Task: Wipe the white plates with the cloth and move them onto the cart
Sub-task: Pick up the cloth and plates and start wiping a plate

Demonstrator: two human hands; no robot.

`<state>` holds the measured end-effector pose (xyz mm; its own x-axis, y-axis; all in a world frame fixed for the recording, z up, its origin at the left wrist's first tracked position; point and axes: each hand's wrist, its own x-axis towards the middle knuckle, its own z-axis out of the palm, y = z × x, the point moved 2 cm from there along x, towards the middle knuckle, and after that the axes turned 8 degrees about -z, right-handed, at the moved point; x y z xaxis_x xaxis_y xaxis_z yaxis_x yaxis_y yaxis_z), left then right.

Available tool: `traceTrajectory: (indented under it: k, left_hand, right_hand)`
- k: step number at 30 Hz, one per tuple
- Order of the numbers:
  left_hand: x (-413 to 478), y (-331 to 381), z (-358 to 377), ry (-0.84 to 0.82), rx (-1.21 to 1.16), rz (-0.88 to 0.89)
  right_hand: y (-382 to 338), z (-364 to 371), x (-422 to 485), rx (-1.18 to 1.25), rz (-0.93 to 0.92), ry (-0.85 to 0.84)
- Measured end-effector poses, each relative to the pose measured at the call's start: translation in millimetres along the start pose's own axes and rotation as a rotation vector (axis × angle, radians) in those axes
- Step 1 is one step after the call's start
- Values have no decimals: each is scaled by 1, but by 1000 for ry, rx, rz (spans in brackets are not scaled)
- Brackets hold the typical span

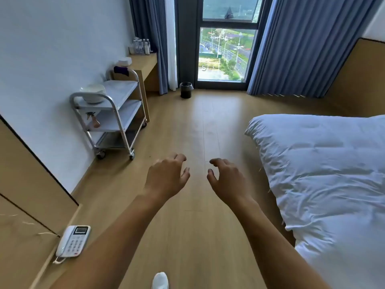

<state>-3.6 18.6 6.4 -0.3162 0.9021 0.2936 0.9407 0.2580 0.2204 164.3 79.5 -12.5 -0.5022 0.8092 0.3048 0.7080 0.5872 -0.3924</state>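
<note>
At left, one three-shelf metal cart (123,88) stands by the wall. Its top shelf holds a small stack of white plates (92,92), seemingly two. They are likely stiff, slick and breakable, best gripped at the rims. One purple cloth (120,70) drapes over its far handle. Mid-frame, the left hand (166,176) and right hand (227,178) hover empty, fingers loosely curled.

Daylight from a tall window (226,53) framed by blue curtains (302,44) falls on a wood-plank floor (198,126) in a hotel-style room. A bed (325,174) under a rumpled white duvet lies just right of the right hand (226,178). A white wall (52,49) and a wooden tabletop (145,63) stand well beyond and left of the left hand (166,176), with a black waste bin (186,90) far ahead of it.
</note>
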Motion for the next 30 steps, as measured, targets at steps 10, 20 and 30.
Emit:
traceTrajectory:
  k: [10, 20, 30]
  left_hand:
    - [115, -83, 46, -20, 74, 108]
    - [208, -143, 101, -113, -22, 56]
    - [405, -148, 156, -80, 17, 24]
  right_hand:
    - [-20, 61, 135, -54, -5, 15]
    - [-5, 125, 233, -66, 51, -55]
    - [66, 169, 428, -14, -3, -47]
